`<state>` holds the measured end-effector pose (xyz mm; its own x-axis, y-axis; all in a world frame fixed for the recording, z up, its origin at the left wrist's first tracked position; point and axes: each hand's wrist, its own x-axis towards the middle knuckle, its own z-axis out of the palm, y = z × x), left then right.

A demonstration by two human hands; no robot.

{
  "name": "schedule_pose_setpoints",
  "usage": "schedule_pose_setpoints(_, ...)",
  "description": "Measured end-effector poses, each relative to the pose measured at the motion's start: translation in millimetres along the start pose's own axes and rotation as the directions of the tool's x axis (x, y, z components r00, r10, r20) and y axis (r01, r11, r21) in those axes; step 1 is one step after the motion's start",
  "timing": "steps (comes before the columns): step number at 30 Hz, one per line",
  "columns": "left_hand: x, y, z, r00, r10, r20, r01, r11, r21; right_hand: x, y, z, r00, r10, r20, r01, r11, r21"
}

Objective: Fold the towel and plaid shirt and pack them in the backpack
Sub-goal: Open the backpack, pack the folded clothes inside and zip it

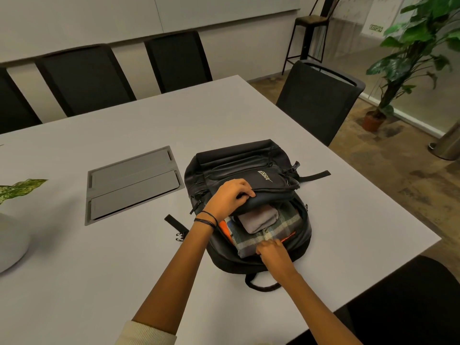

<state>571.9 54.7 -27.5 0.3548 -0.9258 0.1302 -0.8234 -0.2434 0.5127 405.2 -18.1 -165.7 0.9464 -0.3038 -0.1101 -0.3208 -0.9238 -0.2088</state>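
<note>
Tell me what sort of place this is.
Probably an office meeting room: a big grey table with a built-in cable hatch, black chairs along its sides, and a potted plant.

**Colour and pattern log: single head view**

- Backpack (249, 160): black throughout; pale grey-white logo lettering (265, 175) on the front pocket; bright orange lining (225, 229) shows at the opening.
- Plaid shirt (251, 241): slate grey-blue ground, crossed by cream and pale yellow-green check lines.
- Towel (258, 220): plain taupe-grey, no pattern.
- Worktop (149, 125): pale grey-white; inset panel (134, 183) a darker mid grey.
- Chairs (84, 78): black.
- Wrist bands (206, 219): black. Sleeve (146, 332): cream.
- Near leaf (22, 186): green mottled with cream.
- Far plant (418, 46): solid green; its pot (372, 123) terracotta.
- Floor (398, 175): mottled brown.
</note>
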Motion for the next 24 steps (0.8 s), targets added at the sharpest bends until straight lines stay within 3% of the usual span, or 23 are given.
schedule_pose_setpoints(3,-2,0,-1,1.0,0.006,-0.001,-0.006,1.0,-0.01,-3,-2,-4,1.0,0.015,0.015,-0.016,0.999,0.04)
schedule_pose_setpoints(10,-6,0,0,0.996,0.024,-0.089,-0.031,0.996,-0.086,-6,-1,-23,0.997,-0.02,0.071,0.026,0.995,-0.094)
schedule_pose_setpoints(12,-7,2,1,0.994,0.01,-0.111,-0.021,0.995,-0.098,-7,-3,-36,0.985,-0.1,0.138,0.103,0.995,-0.012)
schedule_pose_setpoints(16,-6,0,4,0.991,0.004,-0.131,-0.019,0.993,-0.116,-4,3,-41,0.984,-0.161,0.081,0.16,0.987,0.015)
schedule_pose_setpoints(20,-4,-1,4,0.991,-0.008,-0.135,-0.01,0.991,-0.135,-5,7,-49,0.983,-0.16,0.093,0.15,0.984,0.101)
schedule_pose_setpoints(24,-3,-1,4,0.991,-0.032,-0.127,0.01,0.985,-0.174,-6,12,-56,0.978,-0.096,0.186,0.028,0.942,0.335)
